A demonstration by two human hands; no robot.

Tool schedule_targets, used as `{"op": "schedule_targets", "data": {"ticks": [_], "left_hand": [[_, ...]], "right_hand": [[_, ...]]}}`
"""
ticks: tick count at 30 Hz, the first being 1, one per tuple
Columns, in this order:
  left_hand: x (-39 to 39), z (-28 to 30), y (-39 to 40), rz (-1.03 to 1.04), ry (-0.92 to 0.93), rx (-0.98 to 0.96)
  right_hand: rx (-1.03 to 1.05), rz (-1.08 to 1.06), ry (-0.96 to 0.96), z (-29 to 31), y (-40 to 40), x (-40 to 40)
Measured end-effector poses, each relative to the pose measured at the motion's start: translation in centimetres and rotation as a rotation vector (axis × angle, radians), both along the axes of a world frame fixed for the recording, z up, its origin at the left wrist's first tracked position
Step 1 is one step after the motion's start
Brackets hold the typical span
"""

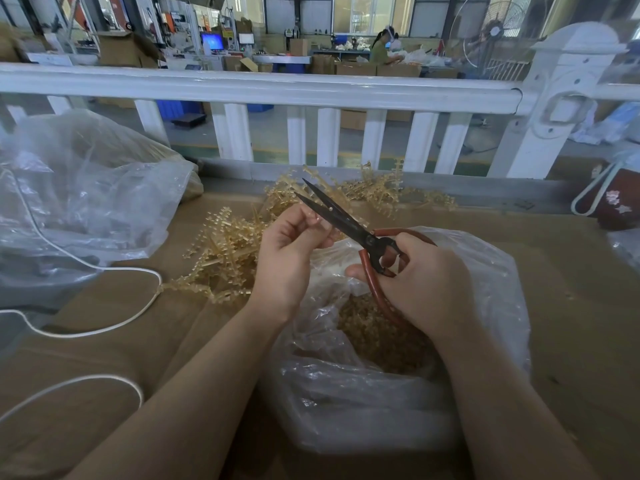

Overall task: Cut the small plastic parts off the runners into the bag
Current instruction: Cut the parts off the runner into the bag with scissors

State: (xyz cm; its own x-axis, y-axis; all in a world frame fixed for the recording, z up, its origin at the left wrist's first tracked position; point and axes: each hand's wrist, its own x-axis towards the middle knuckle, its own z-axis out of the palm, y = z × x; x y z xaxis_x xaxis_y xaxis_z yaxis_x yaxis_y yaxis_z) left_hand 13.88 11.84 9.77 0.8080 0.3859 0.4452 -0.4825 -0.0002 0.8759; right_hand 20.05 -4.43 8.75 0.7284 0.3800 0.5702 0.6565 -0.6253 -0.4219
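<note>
The right hand (426,282) grips the scissors (349,225) by their red-wrapped handles, fingers curled through and round the loops, with the dark blades apart and pointing up and to the left. The left hand (289,252) is raised just beside the blades, its thumb and fingers pinching something small and pale at the fingertips (317,221), which lies against the lower blade; it is too small to tell whether it is a runner or a single part. Both hands are held over the open mouth of the bag (398,382), a clear plastic one standing on the surface (571,306) right in front of the person, and a brownish heap of cut parts (377,334) shows through its opening beneath the right wrist. Beyond the hands, a loose tangle of translucent tan runners (225,251) is spread over the surface, from near the left wrist back toward a white fence (277,88) that runs across the far edge. To the left sits a second, bigger clear bag (86,195), crumpled, and a white cord (114,271) loops across the surface in front of it. At the far right edge lies a dark red pouch (620,202) with a pale handle. Behind the fence is a workshop floor with cartons and machines, and a person (382,46) sits at a bench far back.
</note>
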Motion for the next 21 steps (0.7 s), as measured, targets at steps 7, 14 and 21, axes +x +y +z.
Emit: {"op": "schedule_targets", "data": {"ticks": [7,14,21], "left_hand": [[-0.11,-0.09,0.02,-0.01,-0.009,-0.012],[-0.18,-0.14,0.01,-0.021,0.038,-0.07],[-0.35,-0.49,-0.71,-0.054,0.328,-0.075]], "right_hand": [[0.028,0.015,-0.011,-0.06,0.07,-0.02],[0.064,0.028,-0.008,-0.55,0.12,0.31],[0.164,0.057,0.133,-0.84,0.34,0.5]]}}
